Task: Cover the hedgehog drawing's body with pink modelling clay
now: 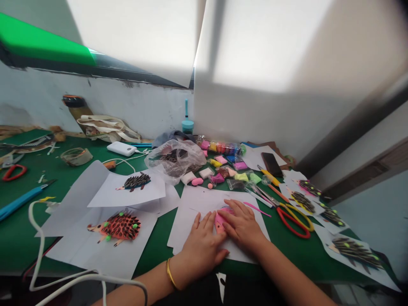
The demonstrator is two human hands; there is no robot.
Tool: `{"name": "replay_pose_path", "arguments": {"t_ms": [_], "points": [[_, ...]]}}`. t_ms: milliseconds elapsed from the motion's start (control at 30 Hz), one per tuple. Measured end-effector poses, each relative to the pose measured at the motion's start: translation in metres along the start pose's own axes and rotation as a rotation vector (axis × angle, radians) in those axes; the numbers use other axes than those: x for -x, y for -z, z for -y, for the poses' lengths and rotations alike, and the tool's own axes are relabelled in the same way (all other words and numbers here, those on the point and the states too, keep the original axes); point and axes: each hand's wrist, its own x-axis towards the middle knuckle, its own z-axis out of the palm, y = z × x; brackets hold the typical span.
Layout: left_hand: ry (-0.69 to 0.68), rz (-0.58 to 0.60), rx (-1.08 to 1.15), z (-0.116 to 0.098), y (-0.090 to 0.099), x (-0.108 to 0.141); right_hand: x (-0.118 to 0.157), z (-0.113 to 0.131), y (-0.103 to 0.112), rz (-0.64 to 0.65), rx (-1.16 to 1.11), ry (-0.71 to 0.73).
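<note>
Other things on your green table point(155, 248)
By the wall on your left, you see a bottle point(74, 111) with a dark lid, and a pale cloth bag point(110, 127) right beside it. A roll of tape point(76, 157) and a small white box point(121, 148) are nearer you. A dark phone point(271, 164) lies on your right.

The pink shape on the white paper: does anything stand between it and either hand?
Nothing visible does. The right hand lies partly over the pink shape, and the left hand is close beside it. The thin pink strip lies to the right, out of the way.
</note>
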Motion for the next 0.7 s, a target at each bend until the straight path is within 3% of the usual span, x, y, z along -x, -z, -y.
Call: {"name": "replay_pose_path", "arguments": {"t_ms": [200,433,700], "points": [[0.003,-0.007,0.007,-0.0008,0.0008,0.0001,0.0001,-0.0044,-0.001,-0.065,-0.006,-0.076],[0.007,-0.021,0.005,-0.0007,0.0009,0.0001,-0.0001,-0.0069,-0.0025,-0.135,0.014,-0.064],[0.013,-0.021,0.006,-0.0011,0.0004,-0.0003,0.0002,-0.0071,-0.0006,-0.133,0.006,-0.08]]}}
